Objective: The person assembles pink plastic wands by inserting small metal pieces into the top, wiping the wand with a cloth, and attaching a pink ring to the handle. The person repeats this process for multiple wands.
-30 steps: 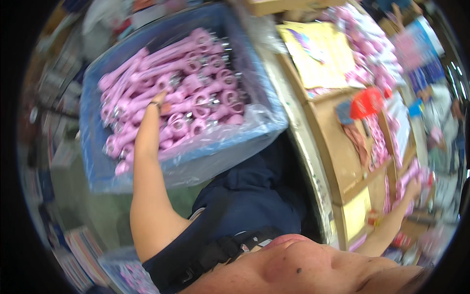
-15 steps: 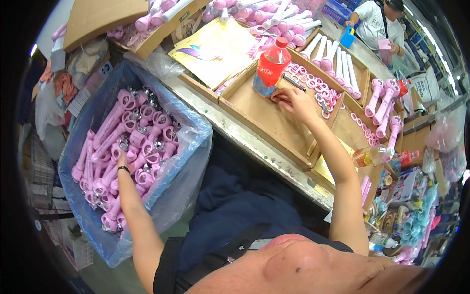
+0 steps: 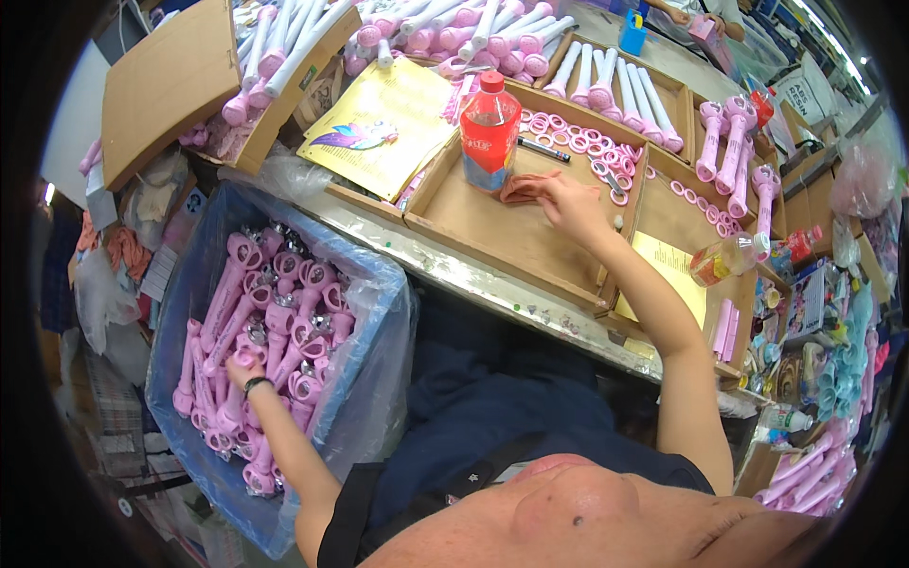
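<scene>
A large bin lined with blue plastic [image 3: 365,327] stands at the left, heaped with pink plastic toy wands [image 3: 222,312] with ring-shaped heads. Deep in the heap, my left hand [image 3: 250,371] closes round the head of one pink wand; its fingers are partly hidden. Over a shallow cardboard tray [image 3: 464,220] on the bench, my right hand [image 3: 572,206] pinches a crumpled reddish-brown cloth [image 3: 526,186]. The cloth lies beside the base of a red-labelled bottle [image 3: 490,133] with a red cap. A black marker [image 3: 544,150] lies just beyond.
Pink rings [image 3: 589,142] lie loose in the tray's far part. White-and-pink sticks [image 3: 606,90] fill a box behind it. A yellow printed sheet [image 3: 379,128] covers the bench's left. Toward the right are a tilted clear bottle [image 3: 727,257] and standing pink wands [image 3: 734,142]. Another person is at the far side.
The whole view has shifted, and the bench and bin sit differently in it. My right hand now shows the cloth plainly in its fingers. My left hand remains in the bin, now at a pink wand head.
</scene>
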Motion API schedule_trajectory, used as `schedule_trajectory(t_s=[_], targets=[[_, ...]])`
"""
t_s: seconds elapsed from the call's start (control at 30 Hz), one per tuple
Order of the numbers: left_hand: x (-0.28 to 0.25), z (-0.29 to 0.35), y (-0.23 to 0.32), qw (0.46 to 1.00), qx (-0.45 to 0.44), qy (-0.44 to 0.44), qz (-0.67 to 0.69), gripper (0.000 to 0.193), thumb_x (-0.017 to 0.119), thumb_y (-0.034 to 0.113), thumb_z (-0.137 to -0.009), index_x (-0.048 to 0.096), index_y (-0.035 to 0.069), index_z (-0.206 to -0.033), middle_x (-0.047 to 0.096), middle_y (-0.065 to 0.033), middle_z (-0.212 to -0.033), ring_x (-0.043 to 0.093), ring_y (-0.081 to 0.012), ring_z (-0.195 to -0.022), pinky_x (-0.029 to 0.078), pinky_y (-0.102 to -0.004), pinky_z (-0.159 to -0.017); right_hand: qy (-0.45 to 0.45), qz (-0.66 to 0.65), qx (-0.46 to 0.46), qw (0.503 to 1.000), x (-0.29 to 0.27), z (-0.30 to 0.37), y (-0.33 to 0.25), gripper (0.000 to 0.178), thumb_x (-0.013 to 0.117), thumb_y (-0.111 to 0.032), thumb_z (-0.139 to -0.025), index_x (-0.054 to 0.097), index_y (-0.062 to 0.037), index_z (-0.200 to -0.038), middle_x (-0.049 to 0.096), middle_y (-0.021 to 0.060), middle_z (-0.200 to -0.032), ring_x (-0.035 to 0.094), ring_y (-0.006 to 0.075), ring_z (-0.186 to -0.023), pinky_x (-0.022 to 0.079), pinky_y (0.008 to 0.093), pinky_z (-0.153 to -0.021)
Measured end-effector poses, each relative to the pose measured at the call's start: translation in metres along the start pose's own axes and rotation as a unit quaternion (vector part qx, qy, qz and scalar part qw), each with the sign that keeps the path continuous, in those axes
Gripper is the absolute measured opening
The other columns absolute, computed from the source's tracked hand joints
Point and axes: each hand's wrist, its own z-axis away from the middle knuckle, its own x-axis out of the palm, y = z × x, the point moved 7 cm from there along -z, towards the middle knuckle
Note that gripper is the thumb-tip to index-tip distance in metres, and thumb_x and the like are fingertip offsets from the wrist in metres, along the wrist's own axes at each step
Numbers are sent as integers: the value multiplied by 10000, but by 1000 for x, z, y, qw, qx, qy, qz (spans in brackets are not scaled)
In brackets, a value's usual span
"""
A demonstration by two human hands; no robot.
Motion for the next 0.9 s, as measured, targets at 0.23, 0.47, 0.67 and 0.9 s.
schedule_trajectory(t_s=[0.23,0.47,0.67,0.9], targets=[[-145,135,74,663,-259,-86,697,201,530,144,-929,513,20,-1085,584,-144,-1076,590,-208,-907,526,-326,-738,-5,66,-43,997,43,-22,-10,149,592,-119,-818,637,-94,-959,594,114,-882,604,304,-827,486,395,-711],[-168,142,198,749,71,-137,644,370,471,12,-897,477,63,-1263,431,-201,-1345,559,-272,-1052,450,-370,-933,101,-163,79,978,-25,-20,16,146,617,-151,-819,612,-52,-926,567,155,-898,578,296,-832,471,379,-716],[-149,119,332,650,70,-242,717,601,545,-19,-785,307,20,-1335,574,-148,-935,597,-194,-700,523,-343,-670,-23,18,-28,999,25,-24,-14,184,596,-113,-785,646,-84,-960,612,147,-910,600,324,-831,476,394,-756],[-120,232,413,516,63,-538,664,628,620,-66,-755,322,42,-1298,577,-79,-813,601,-145,-667,515,-286,-603,191,-326,246,893,-27,-13,38,125,530,-72,-819,641,-29,-858,565,102,-840,569,203,-761,473,303,-701]])
